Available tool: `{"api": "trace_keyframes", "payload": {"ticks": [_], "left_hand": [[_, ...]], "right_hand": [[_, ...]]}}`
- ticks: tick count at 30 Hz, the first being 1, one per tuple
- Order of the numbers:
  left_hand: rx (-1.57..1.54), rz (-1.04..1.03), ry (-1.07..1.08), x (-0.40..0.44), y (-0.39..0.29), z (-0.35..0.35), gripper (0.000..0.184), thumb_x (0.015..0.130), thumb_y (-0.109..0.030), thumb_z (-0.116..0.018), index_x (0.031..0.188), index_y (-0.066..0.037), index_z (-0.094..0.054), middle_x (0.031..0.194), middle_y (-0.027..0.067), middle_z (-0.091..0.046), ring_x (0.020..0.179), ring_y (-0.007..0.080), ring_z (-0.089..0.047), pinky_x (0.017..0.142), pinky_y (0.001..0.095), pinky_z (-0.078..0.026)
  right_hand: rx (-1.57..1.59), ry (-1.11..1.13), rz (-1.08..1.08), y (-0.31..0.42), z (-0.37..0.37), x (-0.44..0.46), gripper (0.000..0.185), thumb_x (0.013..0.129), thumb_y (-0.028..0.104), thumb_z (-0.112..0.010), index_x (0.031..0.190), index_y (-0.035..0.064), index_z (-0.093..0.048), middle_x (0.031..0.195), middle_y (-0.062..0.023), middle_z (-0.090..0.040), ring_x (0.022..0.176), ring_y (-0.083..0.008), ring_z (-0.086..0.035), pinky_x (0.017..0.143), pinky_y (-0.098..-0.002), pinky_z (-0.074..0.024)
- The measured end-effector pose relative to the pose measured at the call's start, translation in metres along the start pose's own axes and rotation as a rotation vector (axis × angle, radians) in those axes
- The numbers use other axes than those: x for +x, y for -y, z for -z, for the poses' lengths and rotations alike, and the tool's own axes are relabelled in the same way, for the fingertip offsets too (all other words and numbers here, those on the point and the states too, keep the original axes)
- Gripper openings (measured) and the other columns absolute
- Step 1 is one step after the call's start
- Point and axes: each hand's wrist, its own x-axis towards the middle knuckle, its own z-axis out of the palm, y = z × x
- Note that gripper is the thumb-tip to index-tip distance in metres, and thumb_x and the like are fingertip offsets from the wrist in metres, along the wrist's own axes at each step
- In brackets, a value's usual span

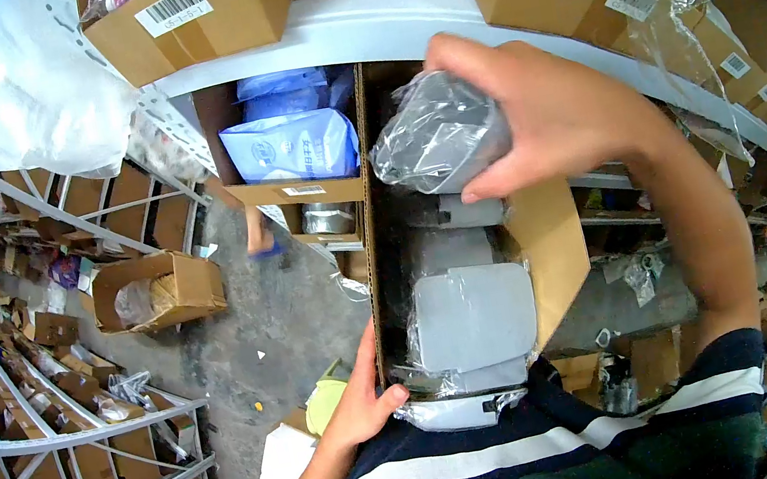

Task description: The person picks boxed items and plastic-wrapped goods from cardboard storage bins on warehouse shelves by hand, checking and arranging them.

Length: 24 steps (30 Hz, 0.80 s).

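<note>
My right hand [544, 106] grips a grey item in clear plastic [439, 134], held over the far part of a long open cardboard box [549, 257]. Several more grey plastic-wrapped items [476, 317] lie in that box, one of them at its near end by my shirt. At the box's near left corner, my left hand [370, 399] rests against its side with the thumb at the edge. The box's inside below the held item is partly hidden.
Left of the long box, a shelf box [294, 191] holds blue packets [292, 148]. Labelled cartons [194, 17] stand on the white shelf [338, 29] above. An open carton [163, 288] is on the floor at left, near another person's foot [259, 235]. Racks [91, 431] line the left.
</note>
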Motion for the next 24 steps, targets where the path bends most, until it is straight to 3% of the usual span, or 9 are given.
{"api": "trace_keyframes", "payload": {"ticks": [1,3,6,10,14,16,18,20,24], "left_hand": [[0.023,-0.020,0.005,0.000,-0.002,0.000,0.115,0.084,-0.069,-0.060,0.154,0.004,-0.006,0.160,0.0227,-0.015,0.149,0.0299,-0.016,0.119,0.0387,-0.015],[0.028,-0.020,-0.007,0.000,-0.005,0.000,0.115,0.084,-0.071,-0.058,0.154,0.004,-0.005,0.160,0.0227,-0.014,0.149,0.0300,-0.016,0.119,0.0386,-0.015],[0.009,-0.017,-0.015,0.003,-0.005,0.001,0.115,0.084,-0.074,-0.054,0.154,0.005,-0.005,0.160,0.0228,-0.014,0.148,0.0302,-0.016,0.119,0.0384,-0.015],[-0.008,-0.026,-0.019,0.006,-0.006,0.003,0.116,0.084,-0.076,-0.051,0.154,0.005,-0.005,0.159,0.0234,-0.015,0.148,0.0303,-0.016,0.118,0.0379,-0.016],[-0.020,-0.040,-0.025,0.007,-0.010,0.001,0.116,0.085,-0.076,-0.050,0.154,0.005,-0.004,0.159,0.0236,-0.014,0.148,0.0298,-0.016,0.118,0.0376,-0.016],[0.047,-0.034,-0.010,0.007,-0.003,0.005,0.115,0.085,-0.076,-0.049,0.154,0.005,-0.004,0.159,0.0235,-0.015,0.149,0.0294,-0.015,0.118,0.0374,-0.016],[0.048,-0.029,-0.001,0.008,-0.001,0.006,0.115,0.085,-0.076,-0.049,0.154,0.005,-0.004,0.159,0.0236,-0.014,0.149,0.0295,-0.015,0.118,0.0375,-0.016],[0.053,-0.020,0.011,0.007,-0.002,0.008,0.115,0.085,-0.076,-0.049,0.154,0.005,-0.004,0.159,0.0236,-0.014,0.149,0.0295,-0.015,0.118,0.0376,-0.016],[0.074,0.037,0.024,0.005,-0.004,0.010,0.114,0.085,-0.077,-0.048,0.154,0.004,-0.008,0.159,0.0226,-0.017,0.147,0.0289,-0.018,0.118,0.0396,-0.018]], "right_hand": [[-0.002,0.003,0.002,0.000,-0.006,-0.006,0.068,0.061,0.014,-0.088,0.115,0.0011,-0.048,0.108,-0.0182,-0.064,0.101,-0.0253,-0.064,0.082,-0.0349,-0.0503],[0.024,-0.315,0.231,-0.007,-0.018,-0.020,0.073,0.057,0.011,-0.091,0.117,0.0032,-0.049,0.113,-0.0152,-0.064,0.103,-0.0235,-0.065,0.087,-0.0347,-0.0518],[0.147,-0.442,0.383,-0.005,-0.026,-0.046,0.084,0.053,0.011,-0.095,0.121,0.0049,-0.047,0.119,-0.0219,-0.062,0.107,-0.0299,-0.064,0.092,-0.0401,-0.0537],[0.736,-0.769,0.545,0.002,-0.061,-0.083,0.056,0.074,0.016,-0.084,0.113,0.0073,-0.044,0.114,-0.0296,-0.060,0.105,-0.0408,-0.064,0.083,-0.0462,-0.0586],[1.080,-0.395,0.669,-0.038,-0.066,-0.136,0.027,0.096,0.020,-0.061,0.108,0.0043,-0.042,0.118,-0.0327,-0.055,0.102,-0.0481,-0.064,0.078,-0.0591,-0.0572],[1.039,-0.102,0.594,-0.063,-0.069,-0.155,0.063,0.075,0.016,-0.083,0.124,0.0006,-0.047,0.132,-0.0367,-0.047,0.113,-0.0481,-0.058,0.087,-0.0548,-0.0543],[1.057,-0.021,0.500,-0.072,-0.079,-0.165,0.082,0.062,0.014,-0.094,0.129,-0.0004,-0.049,0.136,-0.0389,-0.044,0.121,-0.0468,-0.055,0.093,-0.0502,-0.0524],[0.815,0.206,0.419,-0.068,-0.078,-0.160,0.083,0.066,0.016,-0.091,0.134,0.0009,-0.046,0.142,-0.0320,-0.043,0.128,-0.0405,-0.051,0.098,-0.0439,-0.0490],[0.576,0.221,0.337,-0.051,-0.087,-0.164,0.078,0.073,0.022,-0.084,0.137,0.0021,-0.044,0.148,-0.0219,-0.042,0.130,-0.0367,-0.050,0.102,-0.0391,-0.0466]]}}
